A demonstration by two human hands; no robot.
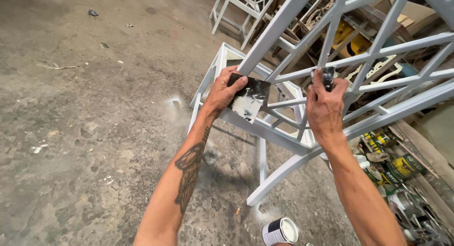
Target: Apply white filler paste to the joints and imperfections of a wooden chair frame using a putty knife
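I see my left hand (221, 91) clamped on a dark card (249, 97) smeared with white filler, held against the near rail of the white frame (302, 52). My right hand (325, 106) is pinched shut on a small dark scraper (327, 76), pressed to one of the frame's lattice bars, up and to the right of the card; the two hands are apart, with a few bars between them. The frame lies tilted over a concrete floor (94, 132), its leg reaching down toward a tin (281, 231) that stands just below it. To the frame's right sits a heap of cans (402, 168) and clutter; beyond its far end stands another white frame (241, 5). By my judgement the frame is well along: it looks evenly white all over, and I can't make out bare patches from here. The white paste left on the card suggests the filling of joints is only partly done, with much of the lattice unchecked.
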